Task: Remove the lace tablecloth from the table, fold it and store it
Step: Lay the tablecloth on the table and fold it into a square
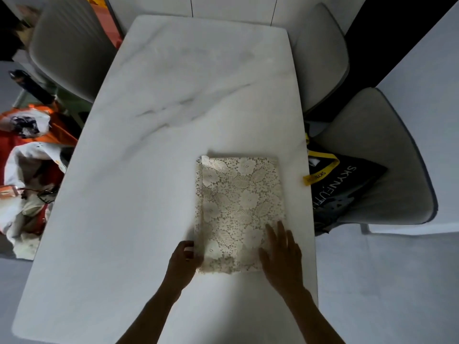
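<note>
Cream floral lace tablecloth (239, 212): folded into a flat rectangle, long axis running near to far, lying on the right near part of the white marble-patterned table (154, 150). Left hand (183, 260): fingers curled at the cloth's near left edge, gripping it. Right hand (282, 254): fingers straight and spread, resting flat on the near right corner.

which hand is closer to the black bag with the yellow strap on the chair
Right. The right hand rests flat on the folded lace tablecloth's near right corner, toward the black bag. The left hand grips the cloth's near left edge, farther away.
</note>
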{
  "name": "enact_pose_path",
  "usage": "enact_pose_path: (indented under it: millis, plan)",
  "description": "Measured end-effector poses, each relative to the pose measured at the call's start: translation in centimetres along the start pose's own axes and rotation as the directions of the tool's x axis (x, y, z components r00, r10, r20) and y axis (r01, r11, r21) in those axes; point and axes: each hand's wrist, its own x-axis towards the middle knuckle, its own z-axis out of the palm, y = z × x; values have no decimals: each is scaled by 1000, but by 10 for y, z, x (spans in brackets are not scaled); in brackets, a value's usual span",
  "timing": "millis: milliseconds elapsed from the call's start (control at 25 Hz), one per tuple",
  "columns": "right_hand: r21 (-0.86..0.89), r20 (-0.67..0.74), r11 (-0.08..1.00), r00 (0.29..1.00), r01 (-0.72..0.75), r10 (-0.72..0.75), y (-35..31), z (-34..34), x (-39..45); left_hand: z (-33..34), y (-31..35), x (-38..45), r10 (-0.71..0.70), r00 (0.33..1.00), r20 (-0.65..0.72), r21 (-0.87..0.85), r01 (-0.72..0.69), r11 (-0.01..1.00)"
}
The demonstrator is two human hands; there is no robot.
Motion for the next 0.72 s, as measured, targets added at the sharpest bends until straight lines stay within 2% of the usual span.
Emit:
enact_pose_path:
  millis: [80, 160, 240, 280, 360, 400, 440, 480, 560, 640, 720]
  plan:
    - [-72, 131, 997, 991, -5, 15, 16, 13, -6, -1, -6, -4, -21, 1000, 9, 22, 21, 1000]
    - [-31, 198, 1000, 980, -5, 11, 27, 20, -24, -5, -17, -14, -71, 996, 53, 22, 70, 997]
    - [125, 152, 992, 988, -30, 11, 33, 19, -35, -10, -29, -22, -139, 987, 80, -11, 140, 990]
    - [279, 73, 958, 996, -66, 47, 35, 17, -35, -9, -30, -25, -145, 987, 68, -34, 148, 988]
    - [585, 34, 781, 968, -221, 248, 38, 4, -23, -4, -24, -24, -56, 998, -22, -94, 54, 994]
    - [671, 88, 680, 942, -296, 323, 41, -1, -15, 0, -17, -20, 35, 997, -71, -83, -41, 996]
    - [692, 149, 636, 930, -341, 337, 44, -4, -7, 3, -8, -13, 133, 987, -95, -41, -138, 990]
    - [682, 204, 638, 930, -358, 305, 45, -8, 0, 6, -2, -4, 217, 973, -78, 31, -215, 976]
    - [683, 306, 640, 934, -352, 187, 44, -17, 6, 7, 7, 13, 259, 965, 34, 162, -261, 952]
    - [755, 398, 525, 911, -393, 110, 46, -27, 7, -5, 13, 23, 103, 983, 155, 64, -114, 991]
    - [828, 487, 308, 873, -469, 20, 54, -31, 3, -25, 8, 24, -52, 957, 285, -90, 81, 993]
